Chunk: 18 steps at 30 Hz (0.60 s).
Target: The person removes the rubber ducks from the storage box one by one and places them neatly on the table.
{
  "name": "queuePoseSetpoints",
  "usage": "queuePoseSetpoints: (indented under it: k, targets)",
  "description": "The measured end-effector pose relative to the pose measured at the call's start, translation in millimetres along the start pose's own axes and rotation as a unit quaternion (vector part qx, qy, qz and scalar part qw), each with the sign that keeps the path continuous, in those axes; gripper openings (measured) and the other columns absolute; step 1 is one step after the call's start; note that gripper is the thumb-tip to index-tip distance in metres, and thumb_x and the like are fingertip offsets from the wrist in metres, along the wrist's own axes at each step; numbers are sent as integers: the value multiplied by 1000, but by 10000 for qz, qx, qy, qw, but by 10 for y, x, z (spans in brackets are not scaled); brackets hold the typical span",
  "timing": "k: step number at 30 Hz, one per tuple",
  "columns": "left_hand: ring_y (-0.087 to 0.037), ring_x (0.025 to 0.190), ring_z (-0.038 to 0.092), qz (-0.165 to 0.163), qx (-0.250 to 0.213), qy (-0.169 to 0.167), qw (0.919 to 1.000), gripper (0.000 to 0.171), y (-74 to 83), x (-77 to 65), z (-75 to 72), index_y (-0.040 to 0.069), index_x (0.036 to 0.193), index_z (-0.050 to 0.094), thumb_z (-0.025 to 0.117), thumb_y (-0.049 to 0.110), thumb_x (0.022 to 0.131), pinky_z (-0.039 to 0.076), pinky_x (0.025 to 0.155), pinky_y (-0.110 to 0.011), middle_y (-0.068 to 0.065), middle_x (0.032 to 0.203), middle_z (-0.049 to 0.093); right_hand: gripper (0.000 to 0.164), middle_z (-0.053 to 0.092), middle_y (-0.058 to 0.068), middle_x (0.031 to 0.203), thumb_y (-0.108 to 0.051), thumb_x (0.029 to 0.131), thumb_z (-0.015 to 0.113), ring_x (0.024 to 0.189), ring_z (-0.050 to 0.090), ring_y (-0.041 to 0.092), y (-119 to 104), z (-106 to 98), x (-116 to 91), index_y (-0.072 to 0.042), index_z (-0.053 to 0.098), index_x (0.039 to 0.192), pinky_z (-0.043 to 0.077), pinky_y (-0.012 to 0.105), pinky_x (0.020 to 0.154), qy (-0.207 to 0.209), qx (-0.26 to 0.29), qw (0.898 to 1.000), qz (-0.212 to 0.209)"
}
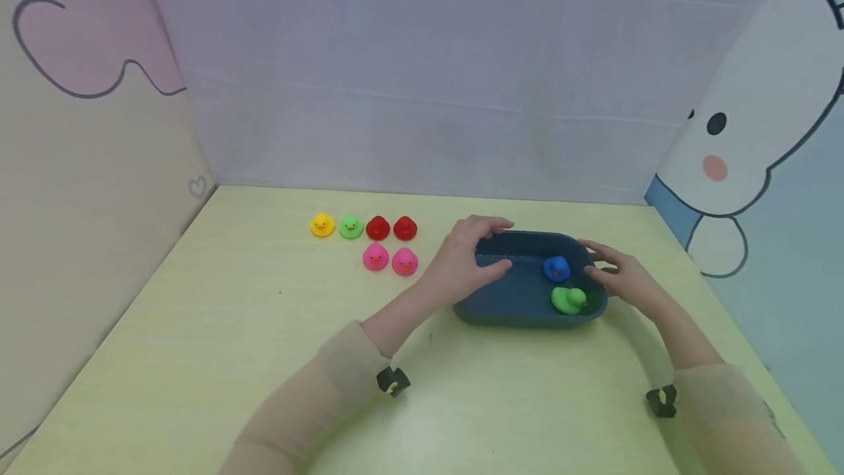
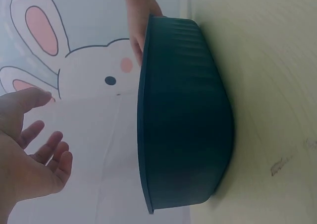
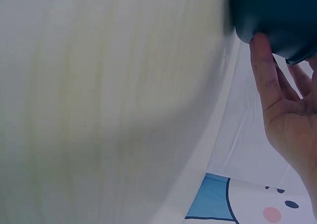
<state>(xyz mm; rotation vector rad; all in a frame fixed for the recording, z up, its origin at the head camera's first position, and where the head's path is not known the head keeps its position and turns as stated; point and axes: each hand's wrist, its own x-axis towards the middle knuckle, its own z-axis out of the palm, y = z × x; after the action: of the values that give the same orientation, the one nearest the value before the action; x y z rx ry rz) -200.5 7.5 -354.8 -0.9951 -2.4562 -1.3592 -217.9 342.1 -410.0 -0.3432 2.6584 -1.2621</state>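
A dark blue plastic tub [image 1: 508,317] stands on the table with a small blue toy duck [image 1: 557,269] and a green toy duck [image 1: 568,300] in its right half. My left hand [image 1: 461,259] hovers at the tub's left end, thumb and fingers spread with nothing between them. In the left wrist view that hand [image 2: 34,149] shows apart from the tub's wall [image 2: 183,115]. At the right end my right hand [image 1: 623,277] holds the tub by its rim. One fingertip [image 3: 261,43] presses the outer wall in the right wrist view.
Left of the tub, a yellow duck [image 1: 322,225], a light green duck [image 1: 351,226] and two red ducks [image 1: 378,229] stand in a row. Two pink ducks [image 1: 376,256] sit in front of the red ones. Printed panels border the table [image 1: 198,358] at back and sides.
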Motion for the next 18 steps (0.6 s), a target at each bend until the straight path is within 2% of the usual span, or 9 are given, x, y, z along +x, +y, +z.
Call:
queuePoseSetpoints:
  k: [3,9,14,18]
  targets:
    - [-12,111,48,95,-48,-112,9999,53,2,21,95,15,132,51,72,21,84,43,93,-24,0,125,54,59,29,29,146,-27,99,50,123,43,50,13,-11,-13,-10,25,149,56,34,72,-64,49,9999,109]
    - [-12,112,50,163,-37,-381,9991,53,3,75,306,17,133,50,72,23,84,42,96,-23,2,122,54,61,22,27,151,-34,98,50,126,38,52,1,-49,-19,-14,24,150,56,41,76,-222,131,9991,338]
    - [-11,110,50,184,47,-635,9978,56,-14,126,491,21,134,49,72,25,83,40,92,-21,4,120,56,64,26,30,147,-33,98,49,126,37,53,5,-74,5,-13,19,151,55,42,77,-307,234,9989,260]
    - [-10,107,48,123,-5,-847,9963,57,-49,172,623,22,134,48,73,27,83,40,88,-21,4,119,56,61,24,26,150,-35,99,47,130,32,52,9,-81,35,-13,22,150,54,45,79,-304,189,9992,201]
